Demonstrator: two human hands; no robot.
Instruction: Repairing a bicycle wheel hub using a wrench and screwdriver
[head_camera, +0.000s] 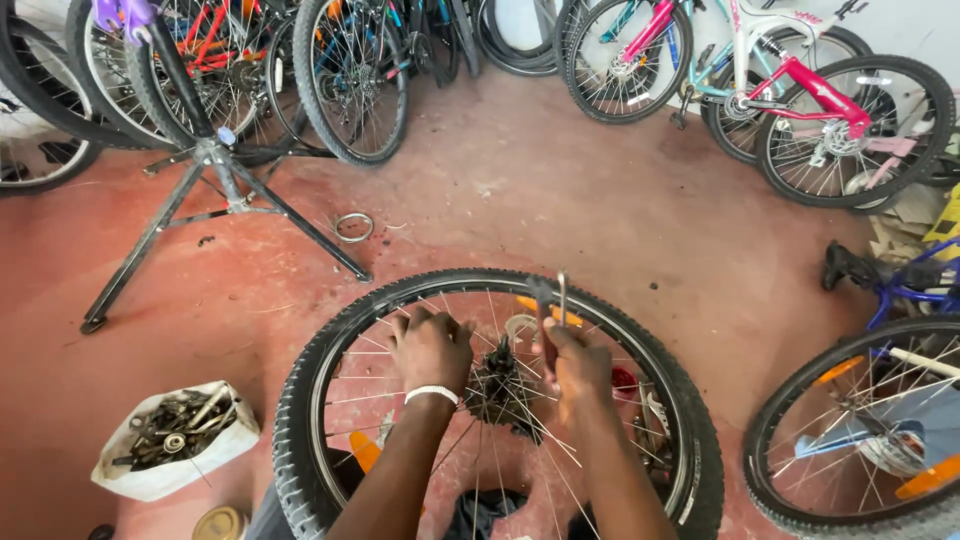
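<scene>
Wheel (300, 440) work fills our view: a bicycle wheel with a knobby black tyre lies flat in front of us, over the red floor (520, 190). Our left hand (432, 348) rests with curled fingers on the spokes, just beside the dark hub (497, 382) at the wheel's middle. Our right hand (580, 362) is closed around the red handle of a tool (548, 300), whose metal end stands up above the hub; a thin metal rod rises beside it. Left of the wheel sits a white bag of metal parts (175, 435). Farther off we see a repair stand (215, 190), a metal ring (353, 227) on the floor and bicycles (800, 90) along the wall.
</scene>
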